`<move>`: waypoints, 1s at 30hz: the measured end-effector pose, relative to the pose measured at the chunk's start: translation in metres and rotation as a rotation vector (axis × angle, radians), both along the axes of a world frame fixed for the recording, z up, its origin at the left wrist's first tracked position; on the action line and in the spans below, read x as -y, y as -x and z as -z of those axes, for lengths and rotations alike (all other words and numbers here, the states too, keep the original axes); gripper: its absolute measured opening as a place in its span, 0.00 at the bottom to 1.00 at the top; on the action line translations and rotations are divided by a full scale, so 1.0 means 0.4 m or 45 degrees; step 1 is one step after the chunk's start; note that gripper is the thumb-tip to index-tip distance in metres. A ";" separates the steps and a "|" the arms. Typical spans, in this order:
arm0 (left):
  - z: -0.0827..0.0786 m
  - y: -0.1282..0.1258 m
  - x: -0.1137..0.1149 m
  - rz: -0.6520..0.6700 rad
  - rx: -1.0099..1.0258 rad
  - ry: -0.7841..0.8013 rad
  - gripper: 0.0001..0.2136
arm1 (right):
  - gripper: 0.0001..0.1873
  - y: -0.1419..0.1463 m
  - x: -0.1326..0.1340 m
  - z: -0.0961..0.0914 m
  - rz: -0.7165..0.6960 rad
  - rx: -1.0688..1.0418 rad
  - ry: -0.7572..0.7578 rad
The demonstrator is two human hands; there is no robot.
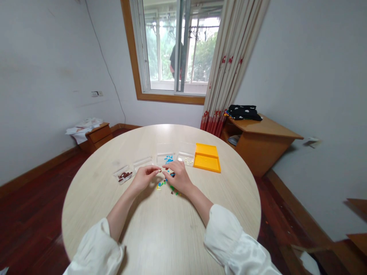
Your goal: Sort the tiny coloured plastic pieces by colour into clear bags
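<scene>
Left hand (pixel 144 178): fingertips pinched on a small piece (pixel 159 170), left of yellow case (pixel 207 163) | right hand (pixel 164 170): fingertips apart, nearer case | loose pieces (pixel 172 188): on tabletop (pixel 160 233), front-left of case | clear tray (pixel 126 181), brown pieces (pixel 125 176) inside: far left of case

Piece (pixel 159 170) in left grip (pixel 143 178) too small to identify, sleeves (pixel 96 246) cut off below

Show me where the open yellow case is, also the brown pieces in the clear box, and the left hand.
Yellow case (pixel 207 163): head view, on the inside of its nearer half.
Brown pieces (pixel 125 176): head view, mid-cluster.
Left hand (pixel 143 178): head view, on its back.
</scene>
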State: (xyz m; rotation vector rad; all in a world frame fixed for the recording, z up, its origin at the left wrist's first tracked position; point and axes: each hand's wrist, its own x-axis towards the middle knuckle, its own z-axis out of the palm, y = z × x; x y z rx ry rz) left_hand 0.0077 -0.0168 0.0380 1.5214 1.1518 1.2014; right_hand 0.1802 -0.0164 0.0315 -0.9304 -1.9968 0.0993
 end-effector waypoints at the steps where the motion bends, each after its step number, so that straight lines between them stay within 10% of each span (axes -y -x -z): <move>1: -0.003 -0.001 0.002 0.006 0.006 0.001 0.13 | 0.06 0.000 0.000 -0.001 -0.010 -0.001 -0.001; 22: -0.007 -0.012 0.012 0.076 -0.058 0.018 0.18 | 0.06 0.009 0.007 -0.007 -0.049 0.066 0.004; 30: 0.012 -0.002 -0.003 -0.150 -0.177 -0.054 0.18 | 0.09 -0.052 -0.059 0.027 0.230 -0.170 0.021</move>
